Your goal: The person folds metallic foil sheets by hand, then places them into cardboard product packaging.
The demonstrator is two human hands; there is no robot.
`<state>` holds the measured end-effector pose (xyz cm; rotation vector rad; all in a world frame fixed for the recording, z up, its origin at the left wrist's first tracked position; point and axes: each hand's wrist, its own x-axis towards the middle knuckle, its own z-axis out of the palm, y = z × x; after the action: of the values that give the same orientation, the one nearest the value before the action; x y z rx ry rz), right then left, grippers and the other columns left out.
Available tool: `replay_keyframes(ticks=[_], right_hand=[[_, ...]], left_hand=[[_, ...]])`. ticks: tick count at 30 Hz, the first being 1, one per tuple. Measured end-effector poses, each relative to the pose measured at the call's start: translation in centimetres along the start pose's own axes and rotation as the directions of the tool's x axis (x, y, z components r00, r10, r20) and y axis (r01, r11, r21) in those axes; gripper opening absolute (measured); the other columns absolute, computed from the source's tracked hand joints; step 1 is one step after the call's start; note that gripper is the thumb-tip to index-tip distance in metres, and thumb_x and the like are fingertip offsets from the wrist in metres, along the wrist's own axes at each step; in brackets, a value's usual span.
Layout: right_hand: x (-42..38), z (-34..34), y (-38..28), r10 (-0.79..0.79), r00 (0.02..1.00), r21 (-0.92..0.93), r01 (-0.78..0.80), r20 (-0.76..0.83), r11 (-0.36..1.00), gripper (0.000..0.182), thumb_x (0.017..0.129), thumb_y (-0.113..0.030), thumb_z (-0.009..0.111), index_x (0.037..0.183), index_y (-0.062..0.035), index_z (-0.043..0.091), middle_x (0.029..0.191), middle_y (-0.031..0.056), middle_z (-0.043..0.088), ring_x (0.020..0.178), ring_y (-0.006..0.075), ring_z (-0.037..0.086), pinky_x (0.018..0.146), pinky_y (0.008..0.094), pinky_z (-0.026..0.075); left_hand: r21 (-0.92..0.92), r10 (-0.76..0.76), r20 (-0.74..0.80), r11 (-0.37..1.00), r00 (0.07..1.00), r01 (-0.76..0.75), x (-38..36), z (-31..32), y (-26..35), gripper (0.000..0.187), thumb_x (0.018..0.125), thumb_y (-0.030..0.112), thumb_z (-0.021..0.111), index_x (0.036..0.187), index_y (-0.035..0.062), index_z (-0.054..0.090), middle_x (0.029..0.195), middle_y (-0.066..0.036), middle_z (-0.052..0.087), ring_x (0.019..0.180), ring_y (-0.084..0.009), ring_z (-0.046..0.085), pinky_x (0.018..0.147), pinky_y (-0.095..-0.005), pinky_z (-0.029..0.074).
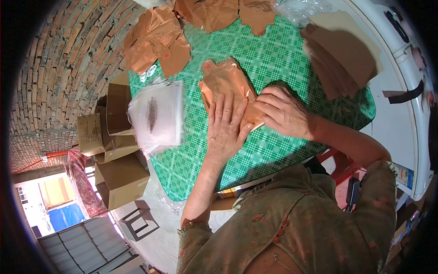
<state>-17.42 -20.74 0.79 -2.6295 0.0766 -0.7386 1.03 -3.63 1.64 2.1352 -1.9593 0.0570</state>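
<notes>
A copper-coloured, shiny foil piece, which looks like a deflated foil balloon folded flat, lies on the green checked tablecloth. A small reddish mark shows near its rounded far corner. My left hand lies flat across its near half, fingers spread and pressing down. At the right edge, the bent fingers of my right hand close on the foil; their tips are partly hidden. Left of my hands is a stack of clear plastic bags with dark printing.
More copper foil pieces lie along the far side. Brown cardboard sheets fan out at the far right, near crumpled clear plastic. Open cardboard boxes stand left of the table, and a grey stool is on the floor.
</notes>
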Motion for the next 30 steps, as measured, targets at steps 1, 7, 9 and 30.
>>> replay_keyframes(ticks=[1, 7, 9, 30], right_hand=[[0.2, 0.1, 0.0, 0.019, 1.0, 0.002, -0.019, -0.012, 1.0, 0.035, 0.094, -0.018, 0.071, 0.123, 0.0017, 0.067, 0.123, 0.0138, 0.064, 0.126, 0.0325, 0.053, 0.11, 0.0463, 0.046], [2.9, 1.3, 0.9, 0.131, 0.989, 0.05, -0.128, -0.062, 0.991, 0.021, 0.094, -0.011, 0.068, 0.112, 0.0, 0.069, 0.111, 0.0112, 0.066, 0.114, 0.0306, 0.057, 0.102, 0.0425, 0.049], [3.6, 2.1, 1.5, 0.116, 0.987, 0.038, -0.113, -0.113, 0.993, 0.019, 0.094, -0.009, 0.068, 0.11, 0.0003, 0.069, 0.108, 0.0114, 0.066, 0.113, 0.0302, 0.058, 0.101, 0.041, 0.049], [7.3, 4.0, 0.8, -0.061, 0.997, -0.113, 0.056, -0.042, 0.992, 0.043, 0.098, -0.024, 0.065, 0.135, -0.0021, 0.062, 0.142, 0.0171, 0.06, 0.146, 0.0355, 0.045, 0.121, 0.0503, 0.037]], left_hand=[[0.008, 0.001, 0.004, 1.0, 1.0, -0.001, 0.0, 0.0, 0.0, 0.066, 0.108, 0.054, 0.049, 0.163, 0.0166, 0.046, 0.171, -0.023, 0.032, 0.158, -0.0427, 0.029, 0.13, -0.0568, 0.019], [0.009, 0.005, 0.008, 1.0, 1.0, -0.005, -0.1, 0.1, 0.0, 0.065, 0.108, 0.054, 0.05, 0.163, 0.0201, 0.046, 0.172, -0.022, 0.03, 0.159, -0.0432, 0.027, 0.13, -0.0568, 0.019], [0.008, -0.002, 0.021, 1.0, 1.0, 0.002, -0.1, 0.1, -0.1, 0.064, 0.109, 0.055, 0.048, 0.164, 0.0219, 0.045, 0.174, -0.019, 0.027, 0.16, -0.0429, 0.024, 0.131, -0.0565, 0.019], [0.043, 0.018, 0.008, 0.999, 1.0, -0.018, -0.5, 0.8, -0.7, 0.067, 0.103, 0.051, 0.059, 0.159, 0.015, 0.05, 0.168, -0.021, 0.036, 0.157, -0.0421, 0.03, 0.13, -0.0575, 0.018]])
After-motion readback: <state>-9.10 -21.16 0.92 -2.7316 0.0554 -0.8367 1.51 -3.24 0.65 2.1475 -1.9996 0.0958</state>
